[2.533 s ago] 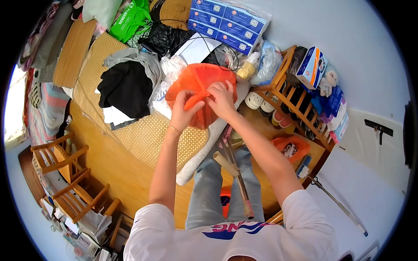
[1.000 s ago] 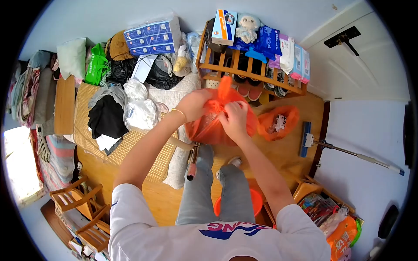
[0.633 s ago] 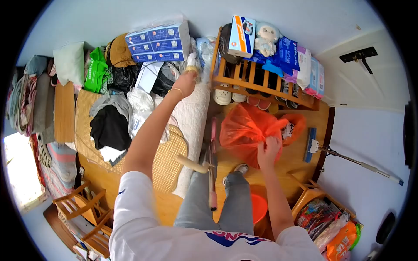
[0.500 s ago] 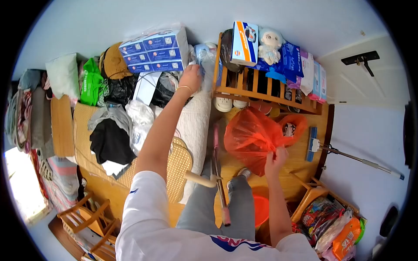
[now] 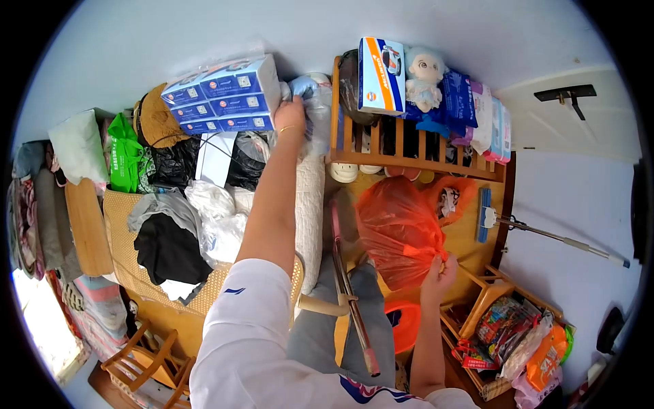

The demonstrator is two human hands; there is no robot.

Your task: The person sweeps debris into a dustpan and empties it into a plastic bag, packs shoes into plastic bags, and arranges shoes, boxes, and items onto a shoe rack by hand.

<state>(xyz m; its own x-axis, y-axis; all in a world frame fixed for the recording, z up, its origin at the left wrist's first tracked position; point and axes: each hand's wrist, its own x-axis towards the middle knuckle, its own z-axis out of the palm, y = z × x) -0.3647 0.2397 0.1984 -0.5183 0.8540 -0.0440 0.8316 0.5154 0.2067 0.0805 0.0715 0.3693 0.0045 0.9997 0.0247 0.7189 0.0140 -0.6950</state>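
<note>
My left hand [image 5: 289, 117] reaches far forward over the bed. Its fingers are closed at a clear plastic bag [image 5: 317, 112] with something light blue inside, right beside a wrapped pack of blue tissue boxes [image 5: 238, 95]. The fingertips are partly hidden. Low on the right, my right hand [image 5: 440, 274] grips the gathered neck of a red plastic bag [image 5: 395, 228]. The bag is full and hangs near the floor; through an opening, something patterned shows.
A wooden rack [image 5: 415, 146] holds a boxed item [image 5: 381, 75], a doll [image 5: 426, 71] and packages. A metal pole with a beige handle [image 5: 323, 305] stands before my legs. Clothes [image 5: 170, 249] lie on the bed's mat. A red bucket [image 5: 403, 326] and a mop [image 5: 485, 217] are at the right.
The view has shifted, so the bed things appear further left. My right hand has come slightly lower with the red bag, still gripping it. My left hand stays by the tissue boxes.
</note>
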